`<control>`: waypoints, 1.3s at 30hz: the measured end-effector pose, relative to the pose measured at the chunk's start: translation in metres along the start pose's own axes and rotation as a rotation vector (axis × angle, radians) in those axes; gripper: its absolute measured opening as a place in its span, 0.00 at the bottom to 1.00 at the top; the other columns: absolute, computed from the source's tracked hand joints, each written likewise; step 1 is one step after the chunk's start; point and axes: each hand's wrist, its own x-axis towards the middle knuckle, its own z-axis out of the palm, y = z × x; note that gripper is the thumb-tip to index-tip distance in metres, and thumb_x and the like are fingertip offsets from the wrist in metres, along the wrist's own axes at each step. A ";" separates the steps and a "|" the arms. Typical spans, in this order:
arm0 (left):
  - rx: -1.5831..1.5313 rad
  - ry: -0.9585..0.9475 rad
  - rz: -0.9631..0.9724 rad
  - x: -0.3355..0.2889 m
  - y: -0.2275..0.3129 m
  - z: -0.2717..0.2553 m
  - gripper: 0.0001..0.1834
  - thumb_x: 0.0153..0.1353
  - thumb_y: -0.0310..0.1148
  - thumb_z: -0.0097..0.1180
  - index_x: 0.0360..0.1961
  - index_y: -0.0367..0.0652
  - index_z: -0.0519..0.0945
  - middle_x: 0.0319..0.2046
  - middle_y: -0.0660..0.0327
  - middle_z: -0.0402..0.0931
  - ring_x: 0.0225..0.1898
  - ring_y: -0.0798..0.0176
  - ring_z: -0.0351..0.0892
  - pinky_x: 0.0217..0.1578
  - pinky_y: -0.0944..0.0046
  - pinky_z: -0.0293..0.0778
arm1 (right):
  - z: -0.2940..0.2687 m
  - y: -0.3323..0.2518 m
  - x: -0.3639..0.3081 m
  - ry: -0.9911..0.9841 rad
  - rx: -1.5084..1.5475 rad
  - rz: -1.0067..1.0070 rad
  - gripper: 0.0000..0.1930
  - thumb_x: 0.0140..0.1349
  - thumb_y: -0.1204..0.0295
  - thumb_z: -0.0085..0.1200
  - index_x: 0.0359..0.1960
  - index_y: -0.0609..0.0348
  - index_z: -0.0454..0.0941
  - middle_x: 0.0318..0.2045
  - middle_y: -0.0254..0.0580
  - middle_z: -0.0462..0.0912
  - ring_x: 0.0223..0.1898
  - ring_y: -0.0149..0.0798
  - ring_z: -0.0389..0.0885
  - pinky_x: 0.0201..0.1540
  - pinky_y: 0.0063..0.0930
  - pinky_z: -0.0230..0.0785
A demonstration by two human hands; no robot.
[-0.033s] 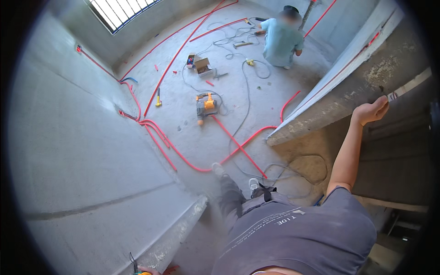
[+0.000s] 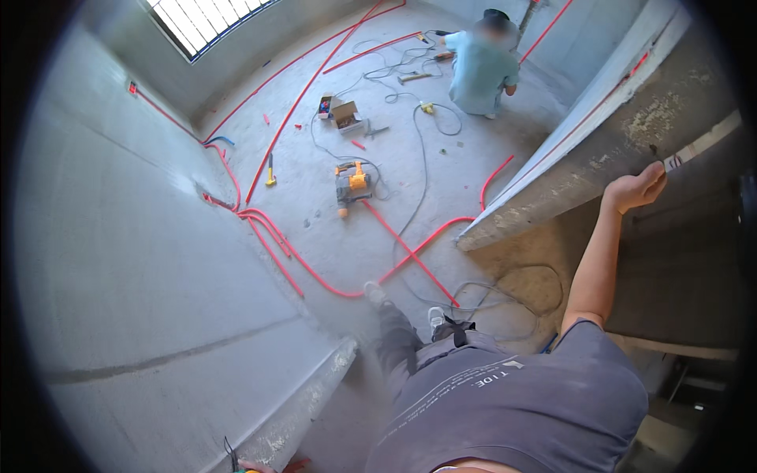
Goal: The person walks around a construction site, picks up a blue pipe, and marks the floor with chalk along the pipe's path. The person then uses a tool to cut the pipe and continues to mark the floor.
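Note:
My right hand [image 2: 635, 191] is raised at the right beside the dark wall face, its fingers curled and closed. At its fingertips begins a pale strip [image 2: 702, 147] with dark marks, running up to the right along the wall. Whether the fingers grip the strip or something smaller is hidden. Only a sliver of my left hand [image 2: 266, 467] shows at the bottom edge, below the rough end of the left wall [image 2: 303, 402]. Next to it are a yellow and teal object [image 2: 247, 471], thin dark wires and a bit of red; its fingers are mostly cut off.
Red conduit pipes [image 2: 276, 150] cross the concrete floor, some near my feet. An orange and grey power drill [image 2: 355, 183], a yellow-handled hammer [image 2: 270, 172] and open cardboard boxes [image 2: 347, 118] lie ahead. Grey cables [image 2: 422, 158] loop about. A co-worker [image 2: 479, 75] crouches at the far right.
The view has shifted very slightly. The co-worker's arm on the left side has moved a little. My right hand stays almost in place by the pale strip, of which slightly more shows.

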 end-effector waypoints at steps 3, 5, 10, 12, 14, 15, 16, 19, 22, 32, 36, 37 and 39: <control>-0.002 0.012 -0.045 -0.014 0.003 0.007 0.25 0.55 0.49 0.64 0.43 0.39 0.78 0.45 0.50 0.78 0.41 0.49 0.79 0.42 0.50 0.76 | -0.002 0.009 0.003 0.008 -0.025 -0.042 0.23 0.68 0.58 0.50 0.42 0.75 0.75 0.38 0.49 0.77 0.40 0.37 0.72 0.46 0.30 0.66; -0.011 0.028 -0.061 -0.012 0.005 0.009 0.24 0.56 0.49 0.63 0.43 0.39 0.77 0.43 0.52 0.76 0.42 0.49 0.77 0.43 0.48 0.72 | 0.000 0.010 0.002 0.012 -0.032 -0.067 0.23 0.68 0.57 0.51 0.39 0.73 0.75 0.34 0.45 0.76 0.37 0.36 0.71 0.43 0.29 0.65; -0.022 0.056 -0.051 -0.024 -0.005 0.016 0.22 0.58 0.49 0.60 0.41 0.41 0.76 0.38 0.56 0.73 0.39 0.51 0.74 0.40 0.48 0.66 | -0.003 0.007 0.002 -0.005 0.000 -0.023 0.22 0.68 0.56 0.52 0.38 0.71 0.75 0.33 0.41 0.74 0.36 0.32 0.69 0.41 0.25 0.64; -0.021 0.050 -0.053 -0.031 -0.008 0.018 0.22 0.58 0.49 0.60 0.42 0.41 0.76 0.38 0.56 0.73 0.39 0.51 0.74 0.39 0.48 0.67 | -0.003 0.010 0.005 -0.005 0.023 -0.044 0.22 0.68 0.57 0.52 0.38 0.71 0.75 0.33 0.40 0.75 0.36 0.31 0.69 0.41 0.24 0.64; -0.009 0.022 -0.031 -0.016 -0.005 0.009 0.22 0.58 0.49 0.60 0.42 0.42 0.76 0.38 0.56 0.73 0.39 0.51 0.74 0.39 0.48 0.67 | -0.003 0.012 0.007 -0.006 0.037 -0.049 0.22 0.68 0.57 0.52 0.39 0.71 0.75 0.33 0.40 0.75 0.36 0.31 0.69 0.42 0.24 0.64; -0.012 0.021 -0.035 -0.017 -0.006 0.009 0.22 0.58 0.49 0.60 0.42 0.42 0.76 0.38 0.56 0.73 0.39 0.51 0.74 0.39 0.47 0.67 | -0.004 0.013 0.008 -0.006 0.039 -0.044 0.22 0.68 0.57 0.52 0.39 0.71 0.75 0.34 0.40 0.75 0.36 0.31 0.69 0.42 0.23 0.64; -0.015 0.021 -0.037 -0.017 -0.005 0.010 0.22 0.58 0.49 0.60 0.43 0.42 0.76 0.39 0.55 0.73 0.40 0.51 0.74 0.40 0.47 0.67 | -0.004 0.015 0.007 -0.005 0.039 -0.037 0.21 0.68 0.57 0.52 0.39 0.71 0.75 0.34 0.40 0.75 0.36 0.31 0.69 0.42 0.23 0.64; -0.001 0.045 -0.036 -0.016 -0.002 0.010 0.23 0.57 0.49 0.61 0.43 0.41 0.76 0.41 0.54 0.75 0.40 0.51 0.75 0.41 0.47 0.70 | -0.002 0.011 0.004 -0.001 0.046 -0.007 0.22 0.68 0.58 0.51 0.39 0.71 0.75 0.34 0.42 0.75 0.36 0.32 0.69 0.42 0.25 0.64; 0.037 0.077 -0.031 -0.015 0.002 0.008 0.25 0.55 0.50 0.63 0.44 0.40 0.77 0.44 0.52 0.77 0.41 0.49 0.78 0.43 0.48 0.74 | -0.003 0.010 0.004 -0.004 -0.034 -0.045 0.22 0.68 0.58 0.51 0.39 0.72 0.75 0.34 0.43 0.75 0.36 0.34 0.70 0.42 0.26 0.64; 0.032 -0.008 -0.055 -0.022 -0.006 0.010 0.23 0.54 0.52 0.64 0.41 0.46 0.78 0.43 0.57 0.77 0.41 0.53 0.76 0.40 0.52 0.67 | 0.001 0.005 0.001 0.008 -0.037 -0.074 0.22 0.67 0.59 0.51 0.31 0.74 0.73 0.29 0.43 0.74 0.33 0.34 0.69 0.39 0.29 0.66; -0.005 0.004 -0.065 -0.021 -0.002 0.012 0.24 0.54 0.52 0.65 0.42 0.47 0.78 0.43 0.58 0.77 0.41 0.52 0.76 0.40 0.52 0.67 | -0.002 0.009 0.004 0.022 -0.039 -0.074 0.22 0.67 0.58 0.51 0.30 0.72 0.73 0.29 0.41 0.73 0.32 0.33 0.68 0.38 0.29 0.64; 0.003 0.000 -0.065 -0.022 -0.003 0.012 0.24 0.54 0.52 0.65 0.42 0.47 0.78 0.43 0.58 0.77 0.41 0.52 0.76 0.40 0.52 0.67 | -0.002 0.007 0.003 0.021 -0.033 -0.066 0.22 0.67 0.58 0.51 0.30 0.72 0.73 0.29 0.40 0.73 0.32 0.33 0.68 0.37 0.29 0.64; 0.015 -0.006 -0.065 -0.023 -0.005 0.011 0.24 0.53 0.53 0.65 0.42 0.47 0.78 0.43 0.58 0.77 0.41 0.52 0.76 0.41 0.52 0.67 | -0.002 0.008 0.003 0.008 -0.021 -0.060 0.22 0.67 0.58 0.51 0.30 0.72 0.73 0.29 0.40 0.72 0.32 0.32 0.67 0.37 0.28 0.64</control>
